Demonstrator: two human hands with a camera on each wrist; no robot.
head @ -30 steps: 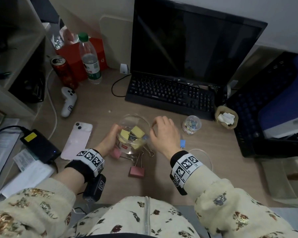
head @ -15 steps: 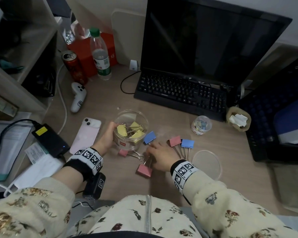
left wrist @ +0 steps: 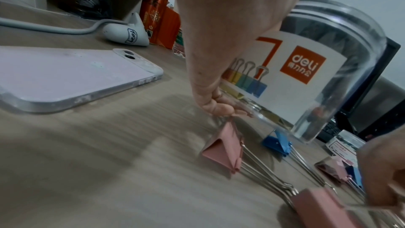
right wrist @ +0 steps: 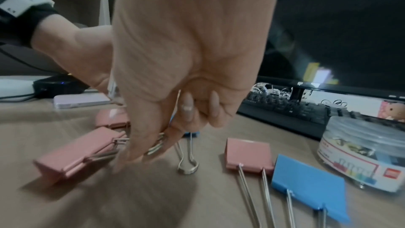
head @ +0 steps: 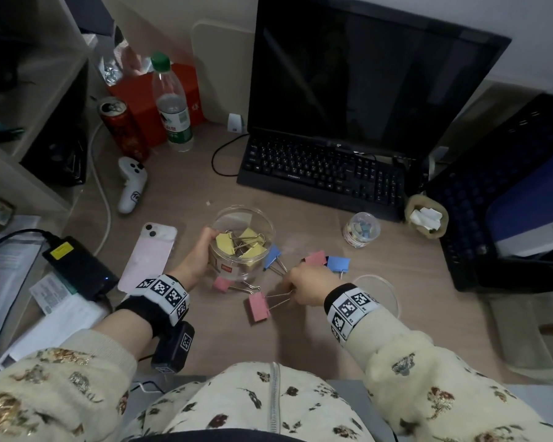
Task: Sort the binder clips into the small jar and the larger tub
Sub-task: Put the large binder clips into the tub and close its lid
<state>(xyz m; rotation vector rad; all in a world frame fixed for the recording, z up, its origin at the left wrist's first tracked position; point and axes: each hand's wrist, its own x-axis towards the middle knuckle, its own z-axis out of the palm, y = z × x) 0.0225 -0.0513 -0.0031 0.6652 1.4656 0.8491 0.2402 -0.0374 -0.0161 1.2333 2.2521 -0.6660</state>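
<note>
Right hand (head: 305, 283) is pinching the wire handles of the near pink clip (head: 258, 307), which still lies on the worktop (head: 205, 339) just near of the tub (head: 241, 242); the left hand (head: 195, 260) wraps the tub's left wall, steadying it. I judge this the pick-up step for a large clip: next comes a lift by those handles, up over the rim and a drop among the yellow clips (head: 241, 245) inside. More pink and blue clips wait beside the tub, the small jar (head: 362, 229) far right.
</note>
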